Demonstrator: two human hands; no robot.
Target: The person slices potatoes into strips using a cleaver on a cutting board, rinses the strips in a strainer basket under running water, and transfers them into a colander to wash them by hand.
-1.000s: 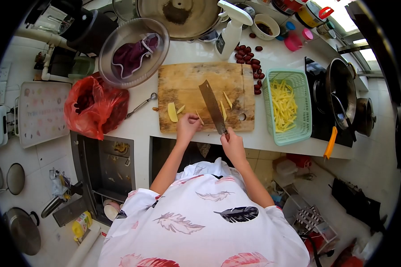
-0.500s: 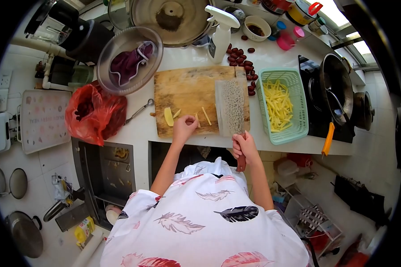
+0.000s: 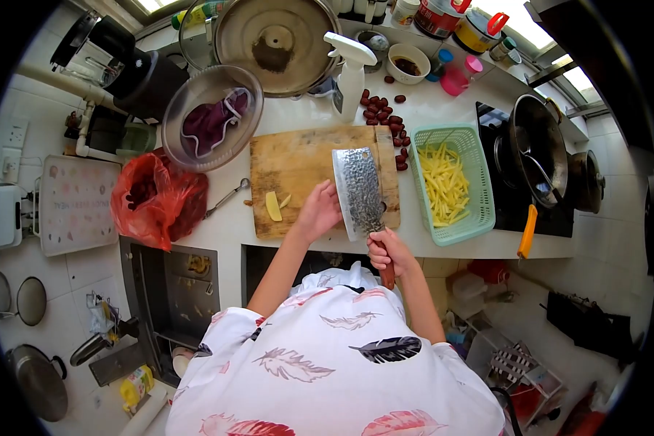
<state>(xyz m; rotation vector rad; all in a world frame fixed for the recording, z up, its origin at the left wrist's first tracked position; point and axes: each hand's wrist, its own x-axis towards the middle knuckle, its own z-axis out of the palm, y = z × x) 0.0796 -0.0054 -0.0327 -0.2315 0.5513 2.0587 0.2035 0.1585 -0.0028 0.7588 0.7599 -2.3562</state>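
Note:
My right hand point(image 3: 390, 251) is wrapped round the brown handle of a cleaver point(image 3: 359, 190). Its broad, dimpled blade is tilted above the right part of a wooden cutting board point(image 3: 287, 156). Close to the blade's left edge, my left hand point(image 3: 320, 212) has its fingers stretched out and somewhat curved. Whether any strip lies between palm and blade is hidden. On the board's lower left rest a pale yellow potato piece point(image 3: 272, 206) and a small cut strip point(image 3: 285, 200). Right of the board, a green basket point(image 3: 454, 234) holds many yellow potato strips point(image 3: 443, 182).
Red dates point(image 3: 382, 112) lie behind the board beside a white spray bottle point(image 3: 351, 73). A wok point(image 3: 538, 131) sits on the stove at right. Left are a bowl with purple cloth point(image 3: 251, 120), a red bag point(image 3: 152, 203), a peeler-like metal tool point(image 3: 227, 198) and the sink point(image 3: 171, 291).
The cleaver has come up off the board, its blade turning and shifting left. My left hand has moved right to the blade, its pinch opened. Two strips near it are out of sight.

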